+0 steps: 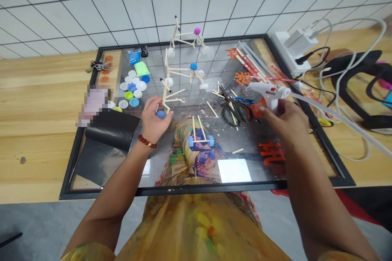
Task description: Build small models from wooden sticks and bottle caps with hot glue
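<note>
My left hand (155, 121), a red bead bracelet at its wrist, holds a stick frame (165, 97) with a blue cap wheel (161, 114) at its lower end. In my right hand (286, 117) is a white glue gun (268, 93), its nozzle toward the left. Between my hands lies a second stick piece (201, 141) with blue caps at both ends. Black-handled scissors (231, 108) rest among loose sticks, left of my right hand. Behind stands a stick model with a blue ball (193, 66) and white cap wheels.
Bottle caps (134, 87), clay packets (141, 68) and black sheets (112, 130) lie at the left on the black-framed glass board (196, 189). A bundle of sticks (249, 63) lies at the back right. Beyond it are a power strip (286, 55) and tangled cables.
</note>
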{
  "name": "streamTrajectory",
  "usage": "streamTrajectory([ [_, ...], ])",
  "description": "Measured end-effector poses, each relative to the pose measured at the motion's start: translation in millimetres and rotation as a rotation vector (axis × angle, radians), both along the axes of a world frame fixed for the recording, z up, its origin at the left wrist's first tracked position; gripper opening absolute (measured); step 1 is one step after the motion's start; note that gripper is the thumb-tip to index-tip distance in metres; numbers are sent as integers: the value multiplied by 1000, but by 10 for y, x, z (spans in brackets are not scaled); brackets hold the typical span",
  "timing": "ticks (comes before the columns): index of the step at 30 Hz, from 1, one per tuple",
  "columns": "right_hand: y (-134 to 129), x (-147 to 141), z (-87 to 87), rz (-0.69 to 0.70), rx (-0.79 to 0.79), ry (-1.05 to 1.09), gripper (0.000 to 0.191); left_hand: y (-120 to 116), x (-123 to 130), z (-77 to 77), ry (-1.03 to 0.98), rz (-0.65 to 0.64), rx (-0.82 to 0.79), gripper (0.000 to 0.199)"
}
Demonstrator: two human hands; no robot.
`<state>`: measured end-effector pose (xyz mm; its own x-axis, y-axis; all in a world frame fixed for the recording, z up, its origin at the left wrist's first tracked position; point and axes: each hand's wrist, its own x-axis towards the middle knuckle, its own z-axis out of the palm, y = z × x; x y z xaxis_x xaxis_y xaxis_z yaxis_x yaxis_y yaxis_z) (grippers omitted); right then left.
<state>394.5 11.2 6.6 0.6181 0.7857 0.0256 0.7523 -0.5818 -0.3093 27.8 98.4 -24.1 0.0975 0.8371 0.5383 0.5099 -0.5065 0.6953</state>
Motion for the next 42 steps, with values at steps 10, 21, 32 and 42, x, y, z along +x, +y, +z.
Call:
streamTrajectory([
  [10,-111,-955,427,645,342,129,19,-6,14,-38,-1,20,-39,44],
  [21,992,-1602,-99,772,80,148,27,-51,44,44,34,34,-39,41],
  [32,1026,-1652,-172,734,146,159,26,-50,51,32,14,27,-56,44],
  [42,1025,-1732,-136,625,90,144,23,-62,57,45,21,27,-76,43],
])
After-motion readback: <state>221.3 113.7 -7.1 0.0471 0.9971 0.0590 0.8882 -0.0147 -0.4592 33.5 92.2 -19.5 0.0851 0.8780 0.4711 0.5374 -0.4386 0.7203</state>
